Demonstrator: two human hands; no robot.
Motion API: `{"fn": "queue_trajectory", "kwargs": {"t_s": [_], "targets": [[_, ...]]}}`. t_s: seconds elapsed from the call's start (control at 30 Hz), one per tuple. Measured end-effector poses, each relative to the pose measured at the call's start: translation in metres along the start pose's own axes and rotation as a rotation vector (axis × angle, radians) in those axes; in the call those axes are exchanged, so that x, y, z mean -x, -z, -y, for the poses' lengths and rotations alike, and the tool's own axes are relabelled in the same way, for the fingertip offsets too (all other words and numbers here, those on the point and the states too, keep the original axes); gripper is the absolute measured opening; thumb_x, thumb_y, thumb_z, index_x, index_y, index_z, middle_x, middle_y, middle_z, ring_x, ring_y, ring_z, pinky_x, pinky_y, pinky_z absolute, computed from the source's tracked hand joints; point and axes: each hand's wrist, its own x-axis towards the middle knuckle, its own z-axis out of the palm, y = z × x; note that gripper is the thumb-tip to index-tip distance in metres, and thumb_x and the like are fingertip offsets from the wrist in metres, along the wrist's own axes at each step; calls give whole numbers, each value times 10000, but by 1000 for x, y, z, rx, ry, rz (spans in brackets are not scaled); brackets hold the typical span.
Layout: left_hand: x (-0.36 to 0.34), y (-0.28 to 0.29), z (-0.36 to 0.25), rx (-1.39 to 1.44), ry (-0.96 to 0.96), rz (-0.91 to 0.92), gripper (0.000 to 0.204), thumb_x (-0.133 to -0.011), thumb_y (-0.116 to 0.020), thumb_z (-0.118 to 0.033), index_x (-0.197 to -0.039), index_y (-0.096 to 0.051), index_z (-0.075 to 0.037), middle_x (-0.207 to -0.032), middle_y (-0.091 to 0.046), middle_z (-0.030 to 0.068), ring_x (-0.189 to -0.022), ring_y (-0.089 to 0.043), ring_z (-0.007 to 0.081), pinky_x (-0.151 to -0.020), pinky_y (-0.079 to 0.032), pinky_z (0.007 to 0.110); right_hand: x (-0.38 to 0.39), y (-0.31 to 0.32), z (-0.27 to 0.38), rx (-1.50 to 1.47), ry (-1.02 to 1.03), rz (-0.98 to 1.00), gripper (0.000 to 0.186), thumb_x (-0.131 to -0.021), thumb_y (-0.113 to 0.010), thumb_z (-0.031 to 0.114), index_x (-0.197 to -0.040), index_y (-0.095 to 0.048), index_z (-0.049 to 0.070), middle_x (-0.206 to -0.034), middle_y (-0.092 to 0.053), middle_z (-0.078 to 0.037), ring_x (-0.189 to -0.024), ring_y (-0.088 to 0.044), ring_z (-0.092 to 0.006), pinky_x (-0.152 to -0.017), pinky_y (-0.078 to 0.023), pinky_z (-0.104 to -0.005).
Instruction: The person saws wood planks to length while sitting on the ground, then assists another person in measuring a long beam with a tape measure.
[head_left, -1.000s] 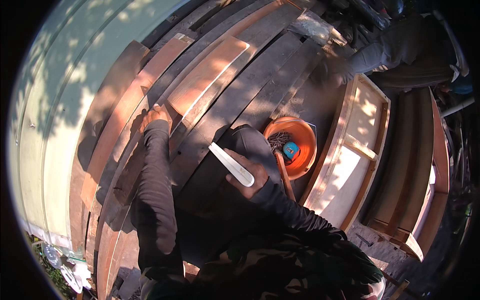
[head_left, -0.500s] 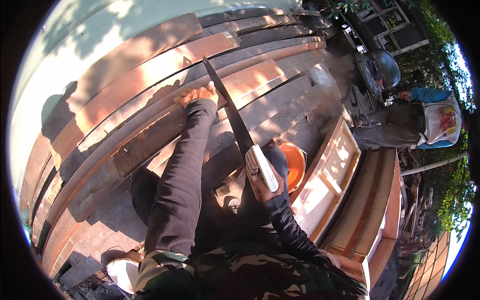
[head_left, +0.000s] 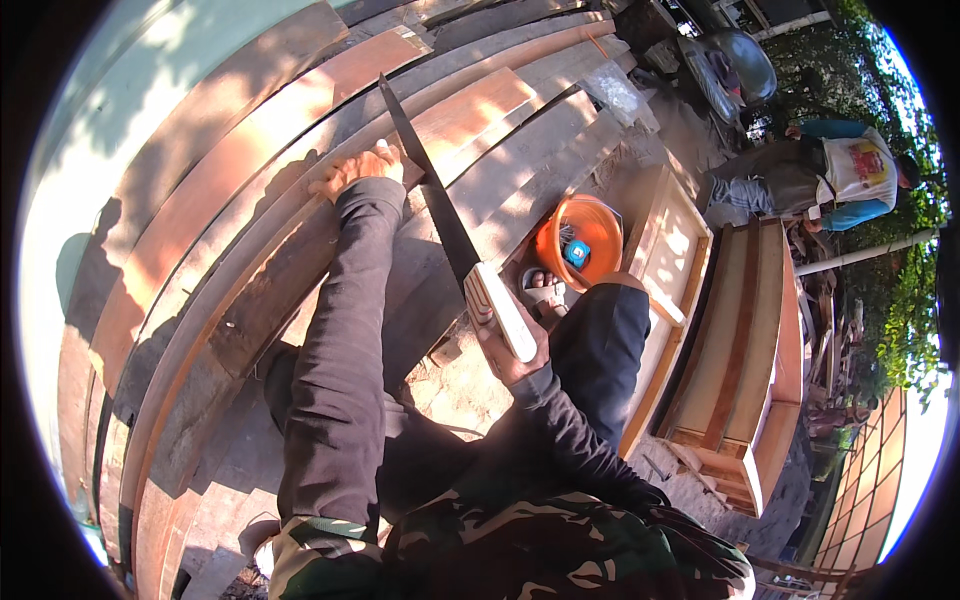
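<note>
A hand saw with a dark blade and a white handle is gripped in my right hand, its tip pointing away from me. The blade crosses a long brown wooden board, close to my left hand. That hand presses on the board with its fingers curled over it, just left of the blade. Whether the teeth have cut into the wood cannot be made out. Under the board lies a thicker, darker timber.
Several long planks lie along the pale wall. An orange bucket with a blue object inside stands beyond my foot. At the right are a wooden frame panel and a long wooden box. Another person stands farther off.
My right knee has swung out to the right, baring my sandalled foot and the bucket's inside. The view has shifted somewhat. Both hands keep their hold, the saw still across the board.
</note>
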Motion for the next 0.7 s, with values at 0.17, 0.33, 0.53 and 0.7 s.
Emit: {"fn": "queue_trajectory", "kwargs": {"t_s": [0.17,0.33,0.53,0.7], "targets": [[-3,2,1,9,7,53,624,-975,-314,-526,-974,-755,-86,-1093,-690,225,-1073,-640,384,-926,-449,530,-12,14,13,-103,-48,127,651,-843,-629,-87,-1456,-432,9,-1222,-607,-44,-1071,-575,-112,-920,-478,-262],[5,5,-13,7,63,125,593,-967,-361,-531,-1052,-747,-89,-1194,-660,209,-1157,-602,364,-1054,-329,610,-25,43,9,31,35,52,625,-794,-673,2,-1396,-506,12,-1097,-689,-115,-973,-642,-153,-874,-502,-273],[2,24,-9,-87,194,129,631,-992,-286,-484,-966,-762,-71,-1177,-672,206,-1172,-595,374,-1132,-222,612,-67,72,-1,-142,159,172,604,-800,-655,-27,-1387,-516,5,-1211,-673,-179,-1076,-668,-193,-921,-503,-296],[4,19,-17,-163,309,18,637,-992,-275,-489,-1103,-714,-41,-1211,-658,208,-1206,-578,393,-1136,-189,642,-113,96,-23,-303,97,341,539,-840,-655,49,-1368,-543,40,-1169,-681,-184,-1049,-691,-229,-895,-511,-297]]}}
